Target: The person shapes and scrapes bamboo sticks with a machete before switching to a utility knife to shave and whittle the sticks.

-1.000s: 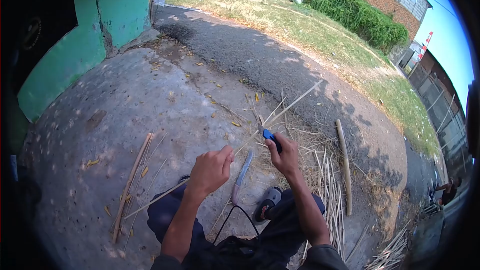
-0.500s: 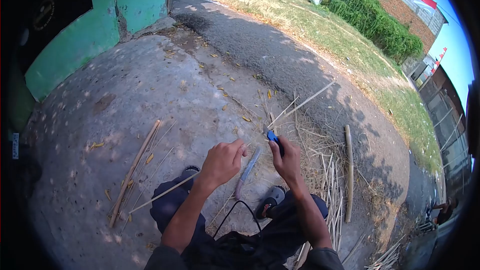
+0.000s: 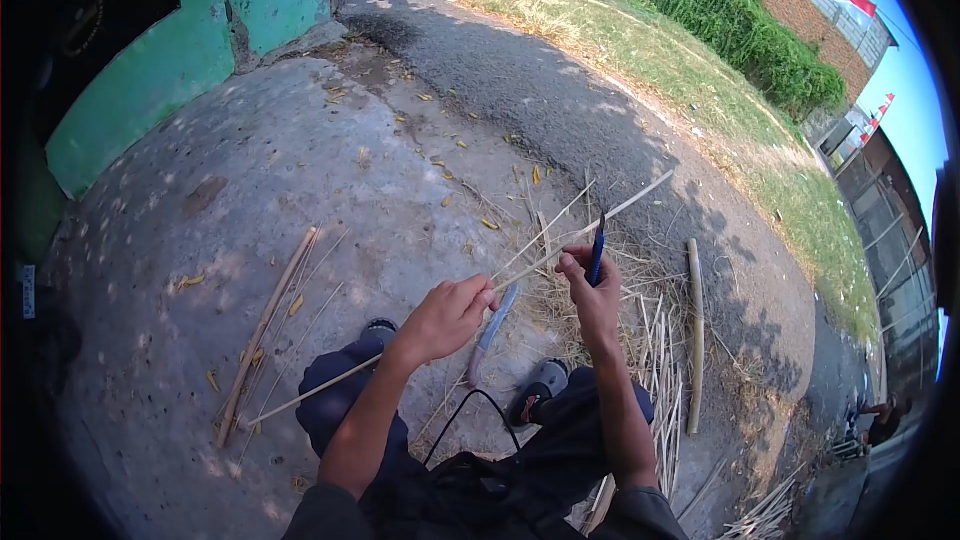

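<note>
My left hand (image 3: 450,318) is closed round a thin bamboo strip (image 3: 630,200), whose lower end runs back past my left knee toward the ground. Its far part slants up to the right, past my right hand (image 3: 592,302). A blue utility knife (image 3: 598,258) is gripped in that hand, blade pointing up. My right thumb and fingertips meet at the strip, though I cannot tell how firmly they hold it. A second thin strip (image 3: 548,228) slants up from near my left fingers. Between my feet lies a long-bladed knife (image 3: 490,338) on the concrete.
A thick bamboo pole (image 3: 695,340) lies at right beside a pile of split strips (image 3: 660,365). More bamboo (image 3: 268,335) lies on the left. Shavings cover the ground near my right hand. A green wall (image 3: 270,0) stands at upper left, with an asphalt path (image 3: 500,60) beyond.
My right hand has moved up and to the right, and the utility knife has turned from pointing up-left to nearly upright. My right fingertips are now at the strip. My left hand has barely moved.
</note>
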Demonstrator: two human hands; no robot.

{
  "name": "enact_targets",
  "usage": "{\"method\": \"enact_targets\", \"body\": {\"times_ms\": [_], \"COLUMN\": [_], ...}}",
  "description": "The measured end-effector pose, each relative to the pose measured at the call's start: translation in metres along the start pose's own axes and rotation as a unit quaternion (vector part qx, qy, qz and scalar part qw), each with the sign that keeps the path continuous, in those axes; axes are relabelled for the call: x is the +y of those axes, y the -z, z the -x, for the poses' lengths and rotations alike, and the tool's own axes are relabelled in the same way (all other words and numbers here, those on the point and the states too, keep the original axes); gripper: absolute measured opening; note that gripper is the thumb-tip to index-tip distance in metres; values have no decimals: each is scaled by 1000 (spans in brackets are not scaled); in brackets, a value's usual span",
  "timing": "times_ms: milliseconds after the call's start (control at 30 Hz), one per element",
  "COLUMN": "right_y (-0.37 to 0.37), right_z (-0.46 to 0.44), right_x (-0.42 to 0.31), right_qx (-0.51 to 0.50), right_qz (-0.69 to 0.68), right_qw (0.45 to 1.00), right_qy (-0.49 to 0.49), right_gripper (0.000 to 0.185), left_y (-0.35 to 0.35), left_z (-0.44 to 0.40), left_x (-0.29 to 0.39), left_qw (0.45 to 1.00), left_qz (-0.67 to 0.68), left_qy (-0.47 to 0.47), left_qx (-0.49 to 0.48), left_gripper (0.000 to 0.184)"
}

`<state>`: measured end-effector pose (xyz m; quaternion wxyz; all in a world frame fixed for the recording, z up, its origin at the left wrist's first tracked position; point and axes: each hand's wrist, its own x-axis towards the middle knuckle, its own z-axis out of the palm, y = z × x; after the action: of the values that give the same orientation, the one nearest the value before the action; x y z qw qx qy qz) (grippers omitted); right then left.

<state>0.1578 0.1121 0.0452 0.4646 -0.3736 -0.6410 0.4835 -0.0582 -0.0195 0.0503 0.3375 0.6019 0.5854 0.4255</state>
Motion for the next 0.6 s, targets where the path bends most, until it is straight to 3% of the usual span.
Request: {"method": "enact_targets", "body": {"times_ms": [100,333,400,600], "right_y": [6,5,8,10], "right_z": [-5,-6,-6,-1], "right_x": [5,-1,-4,-17], "right_qx": [14,33,24,-3], "right_qz": [-43,-49,-50,-85], "right_qw": [998,998,998,995], "right_qy": [-42,-18,-38,-47], "right_gripper": [21,23,26,35], "left_y": [5,2,2,6], "left_z": [1,-3,-2,-2], "left_x": [9,7,12,19], "left_qw": [996,993,979,962], "left_qz": [40,81,146,207], "left_qy": [54,33,100,129], "left_qx": [-63,-76,-103,-121], "left_gripper": [24,26,29,32]}}
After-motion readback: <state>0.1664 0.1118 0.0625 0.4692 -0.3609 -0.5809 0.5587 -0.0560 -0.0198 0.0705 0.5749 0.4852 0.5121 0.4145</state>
